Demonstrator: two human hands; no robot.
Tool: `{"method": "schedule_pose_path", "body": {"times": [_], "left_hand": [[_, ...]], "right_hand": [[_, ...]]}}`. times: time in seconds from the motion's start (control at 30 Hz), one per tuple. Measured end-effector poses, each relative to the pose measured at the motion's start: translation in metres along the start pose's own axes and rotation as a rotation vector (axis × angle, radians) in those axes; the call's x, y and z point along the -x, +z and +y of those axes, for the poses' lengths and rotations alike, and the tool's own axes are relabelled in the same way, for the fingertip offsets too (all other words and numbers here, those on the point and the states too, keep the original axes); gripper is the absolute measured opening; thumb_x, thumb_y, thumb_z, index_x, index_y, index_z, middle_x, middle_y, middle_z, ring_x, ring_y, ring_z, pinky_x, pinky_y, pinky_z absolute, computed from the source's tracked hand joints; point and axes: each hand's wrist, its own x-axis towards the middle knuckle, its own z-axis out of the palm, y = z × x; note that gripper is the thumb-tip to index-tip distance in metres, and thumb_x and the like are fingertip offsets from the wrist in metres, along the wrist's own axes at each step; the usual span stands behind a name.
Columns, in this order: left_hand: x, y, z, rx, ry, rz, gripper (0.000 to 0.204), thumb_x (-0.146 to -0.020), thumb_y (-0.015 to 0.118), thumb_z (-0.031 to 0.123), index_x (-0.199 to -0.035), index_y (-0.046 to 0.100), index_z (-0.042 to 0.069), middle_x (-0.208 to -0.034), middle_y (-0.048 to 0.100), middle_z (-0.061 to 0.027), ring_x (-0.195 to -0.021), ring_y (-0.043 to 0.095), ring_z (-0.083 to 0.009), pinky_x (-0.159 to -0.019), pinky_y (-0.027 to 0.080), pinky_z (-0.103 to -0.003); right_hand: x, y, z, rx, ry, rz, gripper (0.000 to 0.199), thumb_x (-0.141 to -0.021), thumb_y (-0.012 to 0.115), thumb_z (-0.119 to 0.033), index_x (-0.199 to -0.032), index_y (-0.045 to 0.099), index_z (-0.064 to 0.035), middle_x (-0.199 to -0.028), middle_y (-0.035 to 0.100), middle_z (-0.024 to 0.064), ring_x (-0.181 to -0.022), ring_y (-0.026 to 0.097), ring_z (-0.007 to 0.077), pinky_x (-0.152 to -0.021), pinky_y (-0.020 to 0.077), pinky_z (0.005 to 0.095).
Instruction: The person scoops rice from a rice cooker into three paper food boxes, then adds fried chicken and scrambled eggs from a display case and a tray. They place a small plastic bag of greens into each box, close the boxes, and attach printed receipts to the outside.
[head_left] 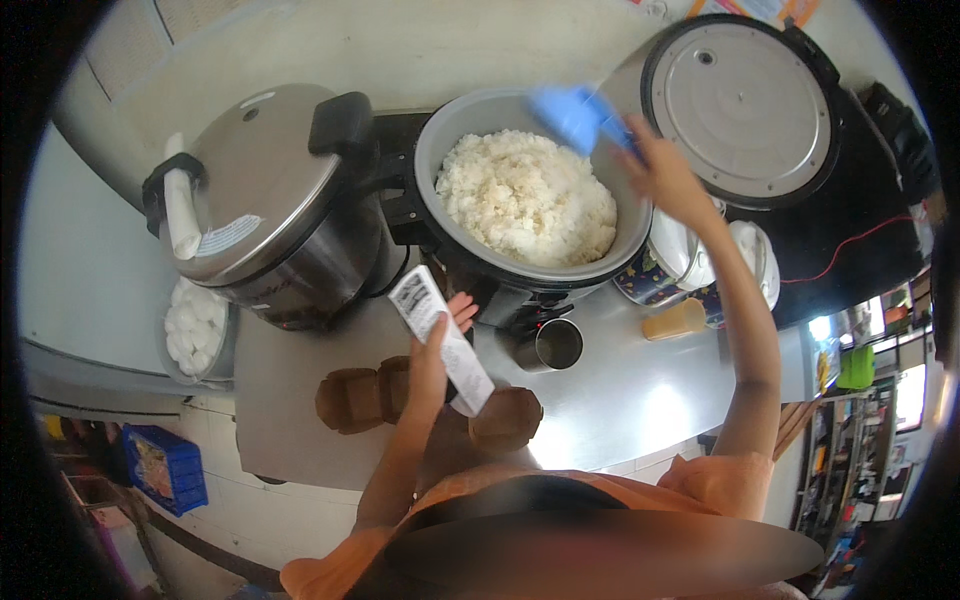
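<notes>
My right hand (665, 175) grips a blue rice scoop (568, 116), blurred by motion, over the far right rim of the grey rice pot (436, 135). Cooked white rice (525, 195) is heaped inside that pot. My left hand (434, 355) holds a long printed paper slip (462, 362), its fingers reaching past the slip's edge toward the cooker's front. Below and around the left hand are brown cardboard food boxes (348, 400), standing open on the steel table; my forearm partly covers them. Another brown box (506, 418) sits to the slip's right.
A closed rice cooker (262, 190) stands at left. The open cooker's lid (742, 110) is tipped back at right. A steel cup (552, 346) stands before the pot, with a yellow cup (674, 320) and white-lidded containers (680, 245) farther right. A blue crate (166, 468) is on the floor.
</notes>
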Motion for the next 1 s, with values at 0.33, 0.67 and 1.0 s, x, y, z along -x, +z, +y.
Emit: {"method": "schedule_pose_path", "body": {"times": [0.33, 0.67, 1.0], "left_hand": [[-0.001, 0.002, -0.021, 0.148, -0.059, -0.183, 0.05, -0.1, 0.039, 0.022, -0.142, 0.029, -0.004, -0.148, 0.031, -0.018, -0.137, 0.031, -0.0265, -0.114, 0.02, -0.035], [-0.004, 0.002, -0.022, 0.184, -0.087, -0.168, 0.048, -0.099, 0.043, 0.022, -0.14, 0.036, -0.004, -0.142, 0.043, -0.0053, -0.124, 0.042, -0.0096, -0.101, 0.028, -0.022], [-0.01, -0.001, -0.029, 0.232, -0.11, -0.201, 0.053, -0.098, 0.046, 0.017, -0.143, 0.027, -0.004, -0.147, 0.034, -0.0162, -0.135, 0.034, -0.0215, -0.111, 0.024, -0.032]], "right_hand": [[-0.03, 0.043, -0.022, 0.745, -0.288, -0.2, 0.016, -0.083, 0.059, -0.016, -0.092, 0.06, -0.0035, -0.069, 0.064, 0.0151, -0.067, 0.065, 0.0334, -0.061, 0.0525, 0.0423], [0.02, 0.043, -0.059, 0.537, -0.232, -0.457, 0.021, -0.086, 0.06, -0.025, -0.093, 0.064, -0.0059, -0.069, 0.063, 0.0173, -0.068, 0.064, 0.036, -0.064, 0.0503, 0.0461], [0.017, 0.042, -0.069, 0.287, -0.094, -0.595, 0.024, -0.085, 0.062, -0.023, -0.1, 0.067, -0.0057, -0.079, 0.065, 0.0212, -0.074, 0.063, 0.0383, -0.068, 0.0495, 0.0449]]}}
